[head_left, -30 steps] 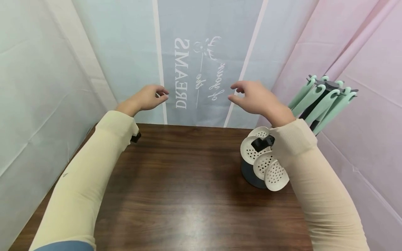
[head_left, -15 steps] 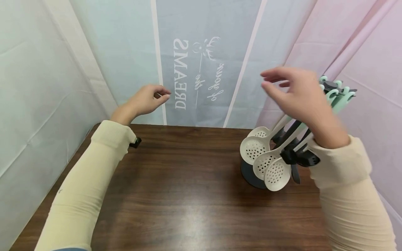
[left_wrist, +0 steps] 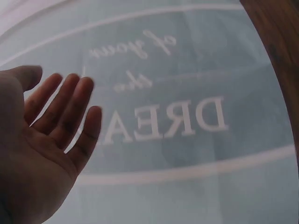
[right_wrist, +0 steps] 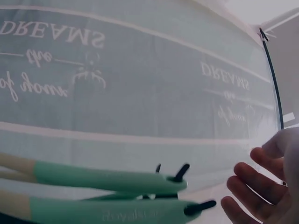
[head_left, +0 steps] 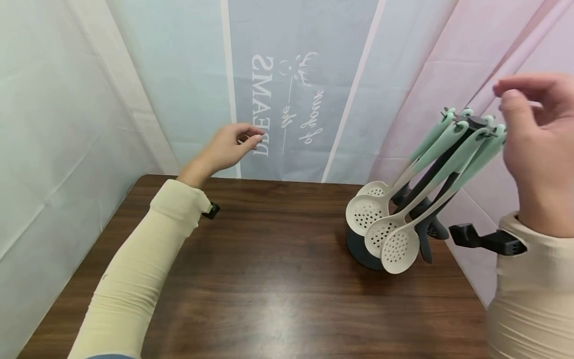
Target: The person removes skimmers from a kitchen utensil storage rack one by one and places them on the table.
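R hand (head_left: 540, 149), fingers loosely spread, holds nothing beside mint-handled cream slotted spoons (head_left: 441, 149) on dark rack; L hand (head_left: 228, 147) relaxed, empty.

Long cream sleeves, bare hands, a small black device at each wrist.

Both arms wear close-fitting, pale cream knit sleeves with ribbed cuffs that end at the wrists. The left hand (head_left: 228, 144) and right hand (head_left: 540, 149) are bare, with no rings or gloves visible. A black clip-like piece pokes out beside the left cuff (head_left: 211, 211), and a longer black mount (head_left: 486, 239) juts from the right cuff. A strip of blue garment shows at the left upper arm.
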### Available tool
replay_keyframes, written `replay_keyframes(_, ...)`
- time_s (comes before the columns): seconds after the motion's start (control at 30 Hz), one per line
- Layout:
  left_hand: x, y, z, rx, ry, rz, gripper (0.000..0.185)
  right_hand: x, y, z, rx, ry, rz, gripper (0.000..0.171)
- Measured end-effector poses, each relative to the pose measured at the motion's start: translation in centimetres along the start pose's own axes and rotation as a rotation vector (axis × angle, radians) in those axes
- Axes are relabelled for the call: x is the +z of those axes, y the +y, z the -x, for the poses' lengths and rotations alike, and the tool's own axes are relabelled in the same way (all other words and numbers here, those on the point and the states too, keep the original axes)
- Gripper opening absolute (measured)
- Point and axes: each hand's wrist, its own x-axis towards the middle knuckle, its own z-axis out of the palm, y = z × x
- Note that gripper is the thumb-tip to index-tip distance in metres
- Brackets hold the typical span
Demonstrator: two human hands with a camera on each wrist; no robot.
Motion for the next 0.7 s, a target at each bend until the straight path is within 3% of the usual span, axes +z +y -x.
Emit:
replay_keyframes(0.2,2.4,1.4,-0.7,0.012,0.016,0.098,0.03,-1.6,1.2,-0.1,0.203,0.084,0.029,0.027)
replay_keyframes(0.33,4.8,2.7,-1.6,0.05,0.002,0.123,0.03,-2.0,2.9,-0.4,0.292,0.104,-0.174,0.025)
replay_keyframes(0.5,8.0,4.4,-2.8,0.099,-0.017,0.169,0.027,-1.9,5.5,-0.7,0.358,0.13,-0.548,0.018)
replay_keyframes(0.6,9.7,5.4,-3.3,0.126,-0.041,0.183,0.026,-1.8,6.5,-0.4,0.39,0.104,-0.641,0.015)
replay_keyframes(0.7,11.3,6.2,-3.6,0.143,-0.078,0.185,0.026,-1.8,7.1,-0.2,0.386,0.072,-0.64,0.016)
